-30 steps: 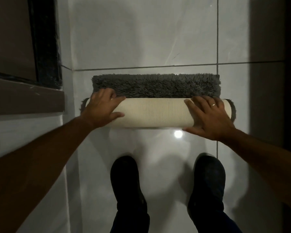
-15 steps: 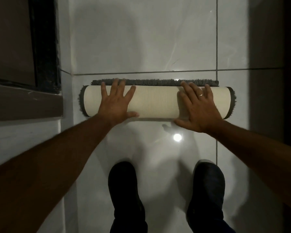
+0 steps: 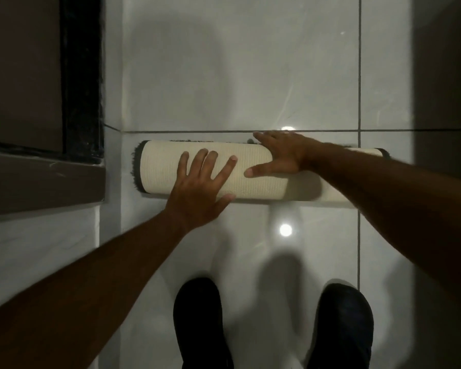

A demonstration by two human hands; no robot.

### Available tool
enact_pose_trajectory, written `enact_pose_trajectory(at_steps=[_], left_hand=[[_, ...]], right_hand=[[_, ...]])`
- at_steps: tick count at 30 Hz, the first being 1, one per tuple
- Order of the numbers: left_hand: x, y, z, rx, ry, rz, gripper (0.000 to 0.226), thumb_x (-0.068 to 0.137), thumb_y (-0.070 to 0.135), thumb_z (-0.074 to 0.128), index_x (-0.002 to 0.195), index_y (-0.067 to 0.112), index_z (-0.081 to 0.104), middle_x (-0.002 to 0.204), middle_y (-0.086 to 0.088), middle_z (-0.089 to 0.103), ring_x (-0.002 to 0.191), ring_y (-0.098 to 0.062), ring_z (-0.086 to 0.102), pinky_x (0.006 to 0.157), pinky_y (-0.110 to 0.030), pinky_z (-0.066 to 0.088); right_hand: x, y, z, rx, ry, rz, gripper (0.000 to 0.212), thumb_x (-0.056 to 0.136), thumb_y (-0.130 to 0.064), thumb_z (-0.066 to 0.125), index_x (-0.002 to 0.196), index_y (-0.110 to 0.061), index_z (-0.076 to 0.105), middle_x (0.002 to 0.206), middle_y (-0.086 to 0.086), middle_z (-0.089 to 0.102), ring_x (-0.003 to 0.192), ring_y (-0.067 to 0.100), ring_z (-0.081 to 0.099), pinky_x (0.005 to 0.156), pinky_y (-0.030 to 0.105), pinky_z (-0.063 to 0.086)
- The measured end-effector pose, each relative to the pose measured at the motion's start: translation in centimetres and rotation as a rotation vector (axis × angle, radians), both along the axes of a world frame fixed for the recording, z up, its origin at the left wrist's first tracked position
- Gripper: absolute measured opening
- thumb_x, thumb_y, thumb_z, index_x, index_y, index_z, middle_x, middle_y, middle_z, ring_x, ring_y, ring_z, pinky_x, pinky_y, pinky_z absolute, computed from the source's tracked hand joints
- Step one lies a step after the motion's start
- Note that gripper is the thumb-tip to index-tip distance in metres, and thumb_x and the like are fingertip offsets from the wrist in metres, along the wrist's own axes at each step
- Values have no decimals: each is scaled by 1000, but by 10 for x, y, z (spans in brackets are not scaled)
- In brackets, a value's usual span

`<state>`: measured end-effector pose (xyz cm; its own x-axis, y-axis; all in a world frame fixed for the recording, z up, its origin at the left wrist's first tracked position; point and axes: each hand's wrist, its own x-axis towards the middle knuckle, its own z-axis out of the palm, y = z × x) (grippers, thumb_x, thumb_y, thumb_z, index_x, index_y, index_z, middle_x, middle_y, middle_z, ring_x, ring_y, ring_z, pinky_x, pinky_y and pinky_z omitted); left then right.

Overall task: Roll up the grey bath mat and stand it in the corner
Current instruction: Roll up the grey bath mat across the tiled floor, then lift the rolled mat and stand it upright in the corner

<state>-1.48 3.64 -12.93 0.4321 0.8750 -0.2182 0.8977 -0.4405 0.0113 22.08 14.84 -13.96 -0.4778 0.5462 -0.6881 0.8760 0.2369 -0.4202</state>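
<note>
The bath mat [image 3: 160, 169] lies rolled into a tube on the tiled floor, its cream ribbed backing outward and grey pile showing only at the ends and along the far edge. My left hand [image 3: 201, 187] rests flat on the roll left of its middle, fingers spread. My right hand [image 3: 280, 155] reaches across the roll's middle, palm down, fingers pointing left over the far edge. My right forearm hides much of the roll's right part.
A dark door frame and brown step [image 3: 43, 179] stand at the left, close to the roll's left end. My two dark shoes [image 3: 200, 323] are on the glossy floor below. A dark wall [image 3: 445, 62] runs along the right.
The last strip of grey pile has been rolled under, so the mat is a full tube. My right hand has slid left towards the middle; my left hand has stayed on the roll.
</note>
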Motion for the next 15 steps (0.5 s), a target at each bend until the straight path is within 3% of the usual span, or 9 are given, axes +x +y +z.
enact_pose_trajectory(at_steps=[3, 5, 10, 12, 15], left_hand=[[4, -10, -10, 31, 9, 35, 80, 90, 56, 49, 155, 20, 21, 149, -22, 42, 141, -40, 34, 115, -65, 19], [6, -19, -14, 33, 7, 60, 82, 89, 54, 52, 155, 19, 18, 154, -22, 37, 144, -41, 28, 116, -66, 15], [6, -30, -13, 46, -28, 65, 75, 92, 48, 51, 154, 19, 21, 158, -22, 30, 148, -41, 22, 116, -67, 16], [5, -35, -13, 46, -40, 56, 74, 93, 47, 50, 154, 19, 22, 159, -22, 28, 148, -41, 21, 115, -67, 17], [3, -42, -14, 36, -44, 48, 73, 93, 48, 49, 154, 19, 23, 160, -21, 25, 149, -40, 18, 116, -66, 17]], right_hand=[[-8, 6, -8, -192, 48, -73, 125, 51, -94, 57, 153, -30, 23, 154, 2, 43, 138, 27, 43, 115, 49, 34], [-12, 6, -10, -144, 49, -15, 124, 45, -98, 56, 145, -29, 34, 141, 2, 55, 127, 26, 53, 106, 50, 43], [-31, 11, -2, 20, -118, 112, 120, 43, -102, 46, 136, -28, 50, 133, 9, 54, 128, 34, 47, 105, 52, 39], [-37, 8, -1, 16, -128, 136, 121, 42, -99, 52, 136, -24, 50, 134, 9, 49, 128, 33, 43, 106, 51, 37], [-39, 4, -2, -109, -21, 5, 124, 35, -90, 69, 134, -19, 46, 126, 5, 57, 118, 27, 55, 97, 44, 48]])
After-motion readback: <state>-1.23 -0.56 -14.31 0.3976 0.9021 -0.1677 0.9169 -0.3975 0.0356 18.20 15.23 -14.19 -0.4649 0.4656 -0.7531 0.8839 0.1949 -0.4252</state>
